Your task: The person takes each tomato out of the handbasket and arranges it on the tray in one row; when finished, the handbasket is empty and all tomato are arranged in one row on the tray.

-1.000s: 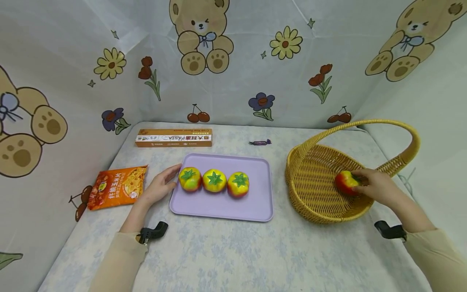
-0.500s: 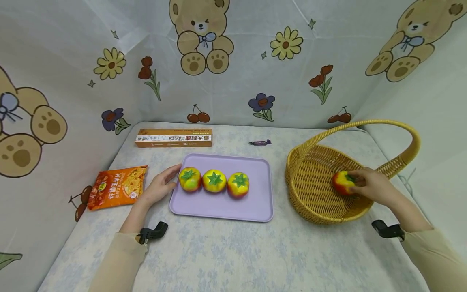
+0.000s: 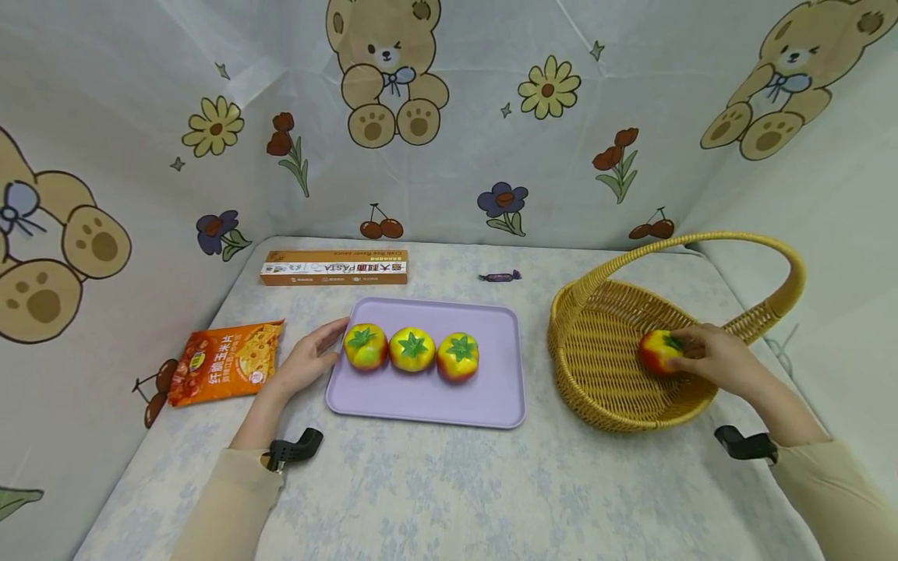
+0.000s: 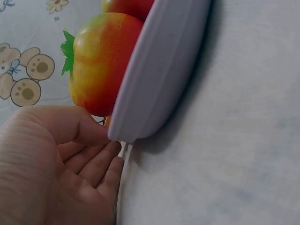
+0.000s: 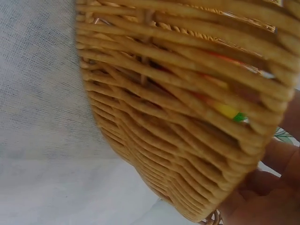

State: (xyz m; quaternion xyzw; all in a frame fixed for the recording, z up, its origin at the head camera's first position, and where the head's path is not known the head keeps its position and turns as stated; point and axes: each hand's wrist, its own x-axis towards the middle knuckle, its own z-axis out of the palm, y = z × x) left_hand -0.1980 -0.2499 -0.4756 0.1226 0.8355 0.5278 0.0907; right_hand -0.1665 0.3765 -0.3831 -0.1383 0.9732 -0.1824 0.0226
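Observation:
A red-and-yellow persimmon (image 3: 658, 352) with a green leafy top sits in the wicker basket (image 3: 589, 389). My right hand (image 3: 722, 358) reaches over the basket's right side and grips that persimmon between thumb and fingers. The right wrist view mostly shows the basket's woven wall (image 5: 164, 117), with the fruit partly visible through the gaps. At the left end of the lilac tray (image 3: 421, 401), my left hand (image 3: 309, 358) rests with relaxed fingers, its thumb at the rim in the left wrist view. Three persimmons (image 3: 412, 348) stand in a row on the tray.
An orange snack bag (image 3: 228, 362) lies left of the left hand. Behind the tray is a long pasta box (image 3: 334, 267), and a purple wrapped candy (image 3: 500, 276) lies to its right. The basket's tall handle (image 3: 730, 236) arches above its opening.
My right hand and the persimmon have shifted slightly left inside the basket, then stayed there. The left hand and the tray have not moved.

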